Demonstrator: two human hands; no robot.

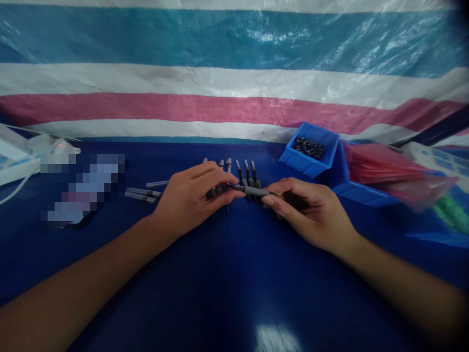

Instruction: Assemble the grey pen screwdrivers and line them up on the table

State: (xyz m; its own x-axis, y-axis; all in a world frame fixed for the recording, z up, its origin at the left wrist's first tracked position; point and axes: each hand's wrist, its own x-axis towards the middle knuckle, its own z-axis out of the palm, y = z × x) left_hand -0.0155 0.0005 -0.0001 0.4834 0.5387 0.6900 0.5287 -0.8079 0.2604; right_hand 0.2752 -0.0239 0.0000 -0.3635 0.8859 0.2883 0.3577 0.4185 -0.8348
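Between my two hands lies a dark pen barrel with a grey grip (255, 191), held level above the table. The thumb and fingers of my left hand (194, 193) pinch its left end. My right hand (311, 208) closes thumb and fingertips on its right tip; any small part there is hidden. Behind the held pen, three pen pieces with clear ends (247, 168) lie side by side. Several pens with silvery tops (228, 164) rest beyond my left fingers, partly covered by them. To the left of that hand are a few clear tubes or caps (142, 195).
A blue bin (307, 164) at the back right holds small black parts (308, 147). Another blue bin (361, 191) carries red plastic bags (384, 164), with green material (452, 212) beside it. A blurred-out phone-like object (86, 190) and a white power strip (40, 154) lie left.
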